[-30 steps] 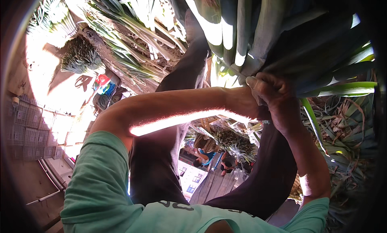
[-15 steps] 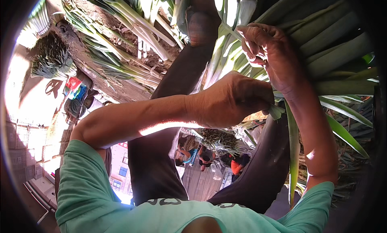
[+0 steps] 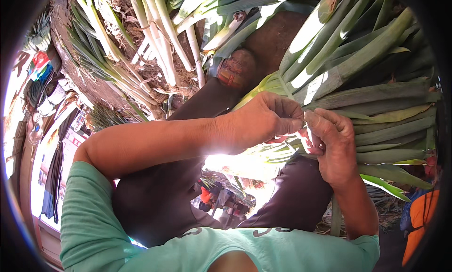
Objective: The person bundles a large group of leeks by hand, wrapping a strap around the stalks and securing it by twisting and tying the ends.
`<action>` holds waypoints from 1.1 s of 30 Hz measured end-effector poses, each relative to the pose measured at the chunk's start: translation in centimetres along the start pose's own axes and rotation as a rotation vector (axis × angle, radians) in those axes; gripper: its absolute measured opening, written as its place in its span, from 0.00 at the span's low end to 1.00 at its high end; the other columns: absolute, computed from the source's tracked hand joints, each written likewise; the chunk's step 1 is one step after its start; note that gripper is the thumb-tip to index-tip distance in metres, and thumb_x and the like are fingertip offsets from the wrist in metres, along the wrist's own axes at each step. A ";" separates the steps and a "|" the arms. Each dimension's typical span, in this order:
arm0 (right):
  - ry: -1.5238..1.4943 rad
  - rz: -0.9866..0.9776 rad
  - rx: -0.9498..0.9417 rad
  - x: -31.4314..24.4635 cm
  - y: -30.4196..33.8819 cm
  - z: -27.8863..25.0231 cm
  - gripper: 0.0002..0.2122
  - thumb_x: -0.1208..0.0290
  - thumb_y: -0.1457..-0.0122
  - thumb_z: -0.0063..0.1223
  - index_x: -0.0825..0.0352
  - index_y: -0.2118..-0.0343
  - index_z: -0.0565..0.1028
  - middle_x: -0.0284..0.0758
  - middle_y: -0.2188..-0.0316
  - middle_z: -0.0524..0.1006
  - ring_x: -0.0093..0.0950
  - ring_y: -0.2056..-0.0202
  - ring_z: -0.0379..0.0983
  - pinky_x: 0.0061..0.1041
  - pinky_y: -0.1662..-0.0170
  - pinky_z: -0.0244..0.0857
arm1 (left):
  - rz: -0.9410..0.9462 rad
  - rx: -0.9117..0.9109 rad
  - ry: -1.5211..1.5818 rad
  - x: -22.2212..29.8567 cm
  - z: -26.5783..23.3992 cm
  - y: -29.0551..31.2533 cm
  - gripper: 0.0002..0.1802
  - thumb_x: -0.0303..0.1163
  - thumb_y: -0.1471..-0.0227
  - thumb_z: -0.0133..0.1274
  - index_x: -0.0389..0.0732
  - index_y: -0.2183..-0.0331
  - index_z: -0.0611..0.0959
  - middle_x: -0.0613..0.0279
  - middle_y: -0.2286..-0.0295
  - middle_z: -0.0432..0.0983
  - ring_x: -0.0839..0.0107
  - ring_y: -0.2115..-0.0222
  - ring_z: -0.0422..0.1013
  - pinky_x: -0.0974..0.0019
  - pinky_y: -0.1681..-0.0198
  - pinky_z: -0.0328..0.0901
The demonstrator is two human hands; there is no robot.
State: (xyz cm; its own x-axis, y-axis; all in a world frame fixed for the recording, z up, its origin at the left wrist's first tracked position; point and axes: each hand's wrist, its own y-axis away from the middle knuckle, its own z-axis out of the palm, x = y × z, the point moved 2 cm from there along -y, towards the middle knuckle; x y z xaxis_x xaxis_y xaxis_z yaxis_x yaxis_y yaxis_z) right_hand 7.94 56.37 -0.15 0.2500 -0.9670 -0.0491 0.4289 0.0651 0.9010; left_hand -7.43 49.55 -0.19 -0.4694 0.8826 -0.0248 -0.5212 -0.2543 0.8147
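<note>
A large bundle of leeks (image 3: 376,98) lies across in front of me, its broad green leaves fanning out to the right. Round it runs a thin, pale green leaf strip (image 3: 286,87), which leads down to my hands. My left hand (image 3: 270,116) is closed, thumb and fingertips pinching the strip at the bundle's near side. Fingertip to fingertip with it, my right hand (image 3: 333,142) is closed in a pinch too, on the strip's end. Between the fingers most of the strip is hidden. Part of the leeks' paler stalks shows below the left hand.
More leeks (image 3: 160,50) with white stalks and roots lie on the soil at the upper left. My shoe (image 3: 238,67) rests beside them, and my dark-trousered legs (image 3: 301,192) flank the bundle. Orange cloth (image 3: 421,220) shows at the right edge.
My hands were apart, the right one higher on the strip and the left one lower. Now they meet at the bundle. The view has shifted, showing more of the leaves.
</note>
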 end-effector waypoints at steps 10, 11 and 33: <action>1.063 -0.564 -0.461 -3.5 -2.0 1.4 0.06 0.78 0.51 0.52 0.71 0.79 0.68 0.42 0.80 0.68 0.41 0.75 0.66 0.34 0.70 0.62 | -0.124 0.093 0.170 1.8 -2.2 -2.2 0.06 0.29 0.49 0.48 0.40 0.76 0.74 0.74 0.87 0.62 0.87 0.89 0.53 0.79 0.88 0.44; 1.064 -0.559 -0.470 -3.5 -2.0 1.3 0.06 0.78 0.51 0.52 0.71 0.79 0.68 0.41 0.80 0.68 0.40 0.75 0.66 0.34 0.70 0.63 | -0.140 0.126 0.201 1.8 -2.2 -2.3 0.05 0.29 0.49 0.48 0.40 0.76 0.74 0.74 0.87 0.62 0.87 0.90 0.52 0.79 0.88 0.44; 1.531 -0.827 0.164 -1.0 1.8 1.2 0.08 0.83 0.51 0.48 0.70 0.66 0.70 0.40 0.72 0.70 0.37 0.74 0.70 0.32 0.75 0.63 | -0.141 0.084 0.043 1.2 -2.0 -4.7 0.07 0.28 0.51 0.47 0.33 0.71 0.72 0.76 0.87 0.53 0.85 0.88 0.49 0.77 0.87 0.42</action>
State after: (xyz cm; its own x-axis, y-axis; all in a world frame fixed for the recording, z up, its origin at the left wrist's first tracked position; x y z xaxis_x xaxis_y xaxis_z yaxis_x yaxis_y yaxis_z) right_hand 7.39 57.12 2.05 0.5940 0.3615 -0.7187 0.7952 -0.3991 0.4565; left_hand -6.99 50.97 -5.22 -0.4269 0.8891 -0.1652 -0.5229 -0.0937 0.8472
